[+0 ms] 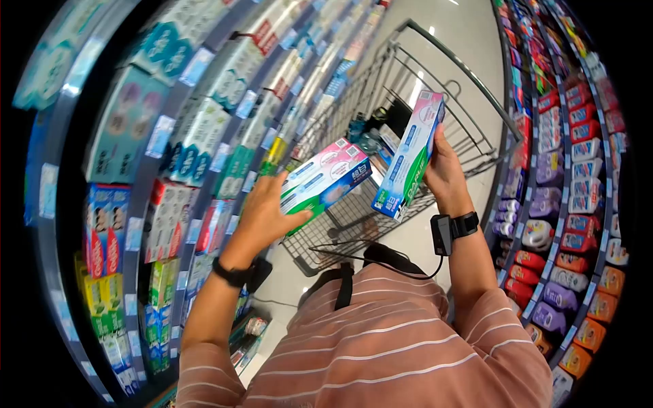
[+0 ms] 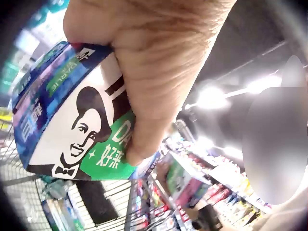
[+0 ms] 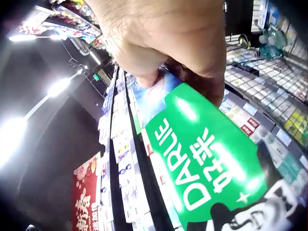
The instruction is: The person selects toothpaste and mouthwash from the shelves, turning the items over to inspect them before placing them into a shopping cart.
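My left hand (image 1: 262, 212) grips a blue, pink and green toothpaste carton (image 1: 325, 178), thumb on the near side, over the cart's left part. In the left wrist view the carton's end (image 2: 82, 125) shows a face in a top hat beside green. My right hand (image 1: 445, 170) holds a longer, similar carton (image 1: 411, 156) by its right side, tilted, its lower end toward me. In the right wrist view this carton (image 3: 207, 159) shows a green panel reading DARLIE, with fingers (image 3: 154, 77) at its edge. The two cartons are apart.
A wire shopping cart (image 1: 476, 153) stands in front of me, with a bottle (image 1: 369, 141) and dark items inside. Shelves of toothpaste boxes (image 1: 122, 129) line the left side; shelves of red, purple and orange packs (image 1: 551, 316) line the right. A thin cable (image 1: 381, 266) hangs near my waist.
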### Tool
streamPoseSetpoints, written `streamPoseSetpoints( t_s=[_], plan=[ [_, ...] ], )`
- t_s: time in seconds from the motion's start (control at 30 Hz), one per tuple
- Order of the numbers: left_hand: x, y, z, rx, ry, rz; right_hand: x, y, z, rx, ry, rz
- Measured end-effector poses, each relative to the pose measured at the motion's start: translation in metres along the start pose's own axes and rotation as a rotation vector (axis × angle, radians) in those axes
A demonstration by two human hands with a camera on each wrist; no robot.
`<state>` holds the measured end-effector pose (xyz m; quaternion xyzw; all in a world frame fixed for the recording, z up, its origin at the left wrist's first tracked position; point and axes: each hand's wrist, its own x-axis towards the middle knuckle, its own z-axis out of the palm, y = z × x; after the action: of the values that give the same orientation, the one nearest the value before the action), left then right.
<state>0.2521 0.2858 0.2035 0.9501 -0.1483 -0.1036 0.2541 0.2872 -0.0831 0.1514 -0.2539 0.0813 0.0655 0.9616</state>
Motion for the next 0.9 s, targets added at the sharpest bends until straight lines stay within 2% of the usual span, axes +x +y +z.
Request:
streamPoseSetpoints(
  t_s=[0.13,0.23,0.4,0.43,0.53,0.63,0.67,0.73,0.9],
  plan=[
    [0.062,-0.031,0.116,0.082,-0.115,-0.098,-0.004,0.004,-0.064,0.023,0.061,0.045],
    [0.083,-0.051,0.203,0.06,-0.141,-0.23,-0.004,0.014,-0.098,0.032,0.129,0.068],
    [0.102,-0.075,0.318,0.041,-0.188,-0.473,0.016,0.03,-0.12,-0.046,0.222,0.167],
    [0.107,-0.076,0.332,0.033,-0.186,-0.53,0.024,0.034,-0.115,-0.095,0.343,0.147],
    [0.117,-0.071,0.361,-0.03,-0.183,-0.711,0.041,0.036,-0.132,-0.201,0.325,0.28],
    [0.129,-0.065,0.385,-0.07,-0.138,-0.84,0.053,0.036,-0.139,-0.193,0.319,0.325],
    [0.135,-0.064,0.394,-0.088,-0.153,-0.915,0.056,0.038,-0.138,-0.28,0.346,0.309],
    [0.138,-0.065,0.416,-0.059,-0.152,-0.964,0.06,0.04,-0.147,-0.304,0.347,0.336],
    [0.14,-0.054,0.445,-0.144,-0.338,-0.997,0.071,0.046,-0.169,-0.357,0.358,0.365]
  ],
)
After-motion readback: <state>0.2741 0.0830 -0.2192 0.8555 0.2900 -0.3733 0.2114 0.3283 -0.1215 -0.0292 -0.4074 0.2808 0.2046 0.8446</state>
